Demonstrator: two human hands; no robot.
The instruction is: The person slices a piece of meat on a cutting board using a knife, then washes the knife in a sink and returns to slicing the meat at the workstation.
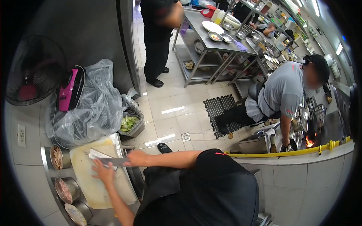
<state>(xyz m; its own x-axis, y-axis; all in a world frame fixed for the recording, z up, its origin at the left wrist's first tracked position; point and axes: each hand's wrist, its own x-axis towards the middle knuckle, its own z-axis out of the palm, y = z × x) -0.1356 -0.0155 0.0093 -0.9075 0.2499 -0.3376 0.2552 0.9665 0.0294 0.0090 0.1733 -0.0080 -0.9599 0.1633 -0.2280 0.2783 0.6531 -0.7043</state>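
Observation:
My right hand (135, 158) is closed round the handle of a wide-bladed kitchen knife (117, 162), whose blade points left over a yellowish cutting board (90, 180). My left hand (104, 171) lies at the blade's far end, fingers spread; whether it grips anything cannot be told. Beneath the blade is a flat white piece (97, 154), its material unclear, lying on a pale sheet or cloth (109, 149). Left of the board stand metal containers: one with pale brown strips (57, 158), one with pinkish food (63, 190), and one with a whitish, plastic-like covering (75, 214).
Clear plastic bags (96, 99) and a pink-and-black appliance (68, 90) sit beyond the board, near a fan (31, 76). A lined bin (133, 131) holds leafy scraps. One person stands by a steel table (198, 31); another works at a stove with a flame (309, 141).

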